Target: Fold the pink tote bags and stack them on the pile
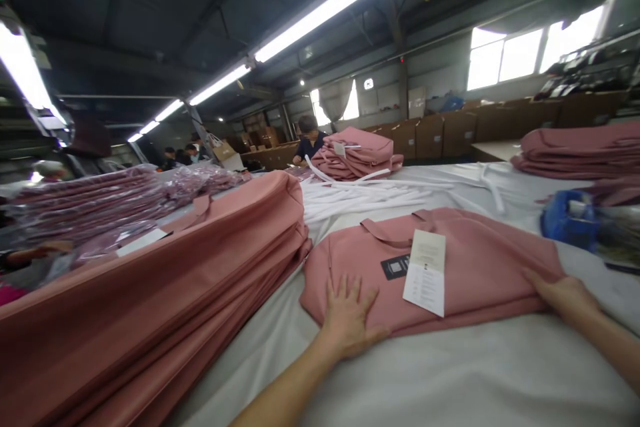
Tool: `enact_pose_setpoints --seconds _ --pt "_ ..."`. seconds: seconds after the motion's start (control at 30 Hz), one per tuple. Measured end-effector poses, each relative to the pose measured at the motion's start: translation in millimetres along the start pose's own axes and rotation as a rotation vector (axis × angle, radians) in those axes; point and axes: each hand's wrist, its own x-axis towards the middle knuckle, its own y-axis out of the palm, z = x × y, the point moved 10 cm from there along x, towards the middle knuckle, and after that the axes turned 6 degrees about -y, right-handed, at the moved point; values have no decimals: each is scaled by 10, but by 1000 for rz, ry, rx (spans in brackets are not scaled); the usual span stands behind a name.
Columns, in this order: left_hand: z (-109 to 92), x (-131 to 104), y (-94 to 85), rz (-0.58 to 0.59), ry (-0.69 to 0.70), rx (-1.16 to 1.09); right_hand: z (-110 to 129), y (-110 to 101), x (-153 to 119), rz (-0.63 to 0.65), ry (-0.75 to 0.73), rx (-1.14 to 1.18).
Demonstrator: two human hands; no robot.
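Observation:
A flat pink bag (480, 253) with a strap along its far edge lies on the white-covered table in front of me. On top of it rest a white printed card (425, 273) and a small dark label (395, 267). My left hand (347, 317) presses flat on the bag's near left part, fingers spread. At the near right edge, my right hand (565, 293) grips the bag with a digit on top; its other fingers are partly hidden.
A long stack of pink bags (165, 287) stands close on the left, with plastic-wrapped ones (100, 200) behind it. Further back are white strips (360, 200), a pink pile (355, 153) and a person (310, 137). At right are a blue container (570, 220) and another pink pile (580, 150).

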Motion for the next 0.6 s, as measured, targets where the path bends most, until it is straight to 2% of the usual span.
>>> enact_pose_setpoints --seconds 0.1,0.23,0.33,0.37,0.4,0.47,0.53,0.6 --pt "41 95 0 -30 -31 41 132 54 -57 73 82 -61" --pt "78 162 25 -32 -75 95 340 64 -122 34 -4 -58" --pt "47 155 42 -33 -64 146 603 -168 -332 -79 -101 -152" --pt "47 153 47 -39 -66 173 794 -259 -433 -127 -219 -225" --pt "55 158 56 -46 -73 205 995 -216 -542 -65 -371 -292" --pt "109 193 99 -57 -105 289 1136 -87 -703 57 -480 -362" --pt "140 254 164 -70 -107 372 1066 74 -767 162 -471 -404" --pt "154 308 241 -71 -102 453 937 171 -774 196 -435 -418"
